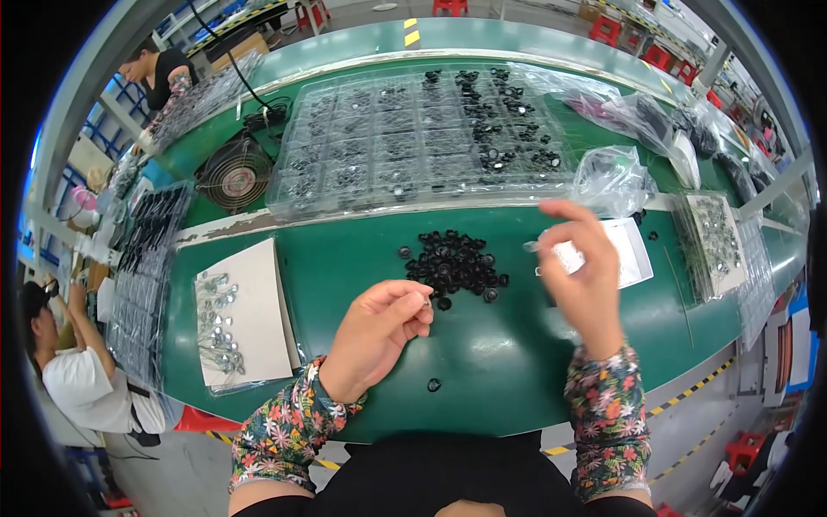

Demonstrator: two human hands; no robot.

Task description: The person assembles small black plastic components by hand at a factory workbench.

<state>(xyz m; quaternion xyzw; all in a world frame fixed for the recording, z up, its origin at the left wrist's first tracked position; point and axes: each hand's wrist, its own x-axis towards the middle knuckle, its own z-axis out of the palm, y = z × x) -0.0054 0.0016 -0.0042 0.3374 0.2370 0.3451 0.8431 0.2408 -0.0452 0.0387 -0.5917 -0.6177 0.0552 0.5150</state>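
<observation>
My left hand is closed in a pinch at the near side of a heap of small black round parts. Only a tiny metallic bit shows at its fingertips, too small to name. Above the right part of the bench my right hand is raised, thumb and forefinger curled together and another finger stretched out. A small translucent piece shows by those fingertips; whether they grip it I cannot tell. Behind that hand lies a shallow white box, partly hidden. One loose black round part lies near the bench's front edge.
Left on the green bench lies a card with several small shiny wired parts. A large clear compartment tray of small parts stands behind, beside a black fan. Plastic bags and another parts-covered card are at right. Co-workers sit at left.
</observation>
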